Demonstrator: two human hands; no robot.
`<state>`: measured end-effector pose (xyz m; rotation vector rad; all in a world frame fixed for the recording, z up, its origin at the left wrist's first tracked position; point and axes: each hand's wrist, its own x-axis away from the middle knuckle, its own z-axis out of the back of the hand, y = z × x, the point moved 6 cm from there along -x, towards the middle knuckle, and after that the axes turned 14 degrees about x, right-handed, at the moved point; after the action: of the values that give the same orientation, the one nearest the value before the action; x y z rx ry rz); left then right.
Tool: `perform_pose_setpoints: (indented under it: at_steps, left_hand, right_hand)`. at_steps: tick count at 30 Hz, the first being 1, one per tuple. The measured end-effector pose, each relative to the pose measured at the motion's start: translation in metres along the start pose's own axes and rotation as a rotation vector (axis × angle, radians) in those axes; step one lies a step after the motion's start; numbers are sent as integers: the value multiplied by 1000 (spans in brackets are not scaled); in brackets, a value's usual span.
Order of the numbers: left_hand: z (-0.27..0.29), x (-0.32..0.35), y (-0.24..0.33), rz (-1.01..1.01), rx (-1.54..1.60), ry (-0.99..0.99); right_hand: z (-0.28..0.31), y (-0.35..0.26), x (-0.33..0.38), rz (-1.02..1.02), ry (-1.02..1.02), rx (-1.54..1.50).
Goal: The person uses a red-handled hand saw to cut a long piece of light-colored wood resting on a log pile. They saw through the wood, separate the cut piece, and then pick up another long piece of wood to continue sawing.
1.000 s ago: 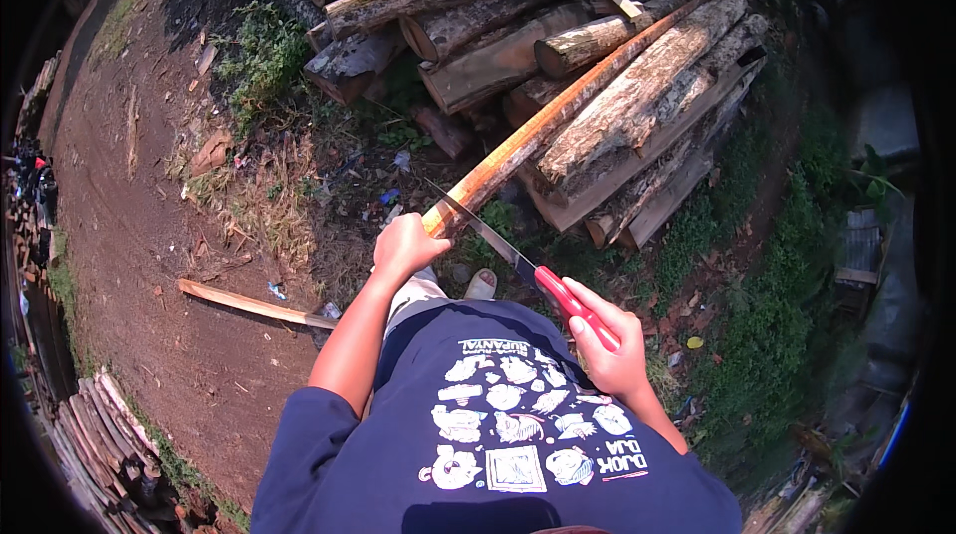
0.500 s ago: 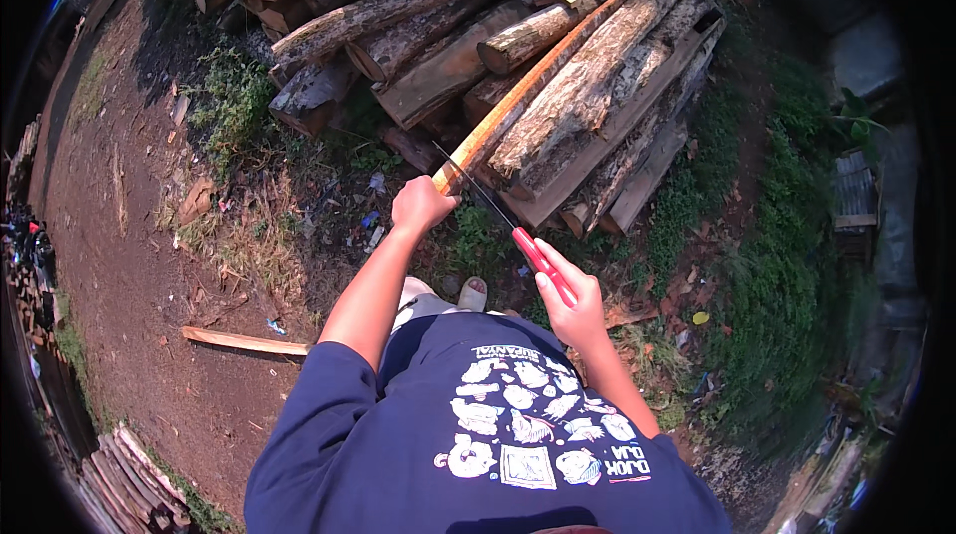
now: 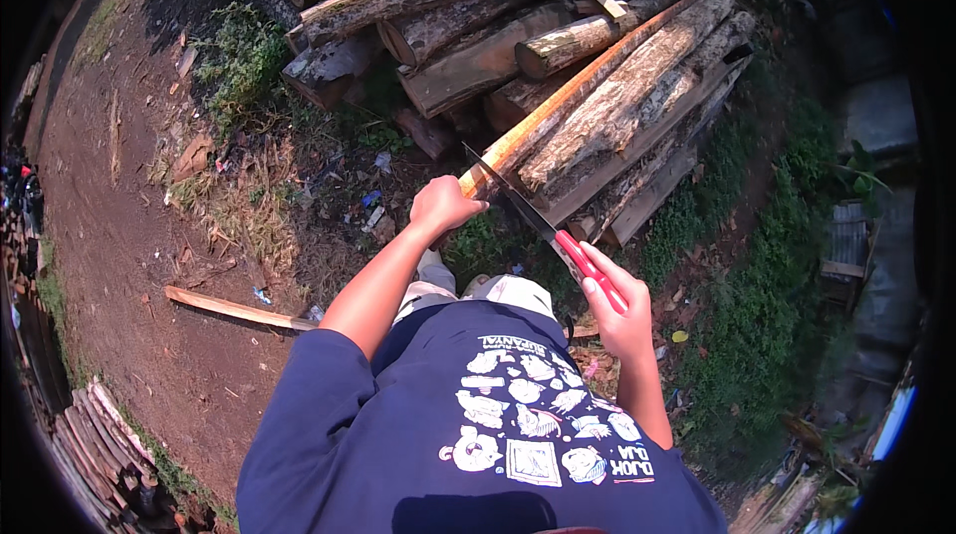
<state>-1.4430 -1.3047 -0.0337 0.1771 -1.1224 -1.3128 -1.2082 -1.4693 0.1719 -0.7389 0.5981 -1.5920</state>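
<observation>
My left hand [image 3: 445, 206] is closed around the near end of a long wooden strip [image 3: 573, 94], orange-brown on its cut face. The strip runs away from me up over the log pile. In my right hand [image 3: 622, 307] is a handsaw [image 3: 590, 265] with a red handle and a dark, narrow blade. The blade crosses the strip just beyond my left hand, its tip sticking out past the far side. How deep the teeth sit in the wood I cannot tell.
A pile of bark-covered logs [image 3: 438, 31] lies ahead, with split timbers [image 3: 647, 206] on its right. A thin board [image 3: 239, 308] rests on the dirt at left. Weeds [image 3: 737, 335] grow on the right, and more stacked wood [image 3: 105, 449] stands at lower left.
My right hand and the saw have moved a little right and back toward me, and the blade's flat side shows more. My left hand still grips the strip. The whole view has shifted slightly.
</observation>
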Motion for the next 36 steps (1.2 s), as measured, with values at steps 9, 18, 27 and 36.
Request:
perform_pose_setpoints:
  at_steps: [9,18,27,36]
  left_hand:
    - [-29,47,36,66,48,107]
    - [-29,38,23,-17,-143,280]
    - [-31,35,13,113,-199,296]
    - [-30,34,14,104,-197,304]
  right_hand:
    - [57,26,13,-106,-144,-76]
    - [44,52,8,201,-181,-6]
    - [34,92,10,267,-134,-117]
    - [27,101,-12,283,-172,-128]
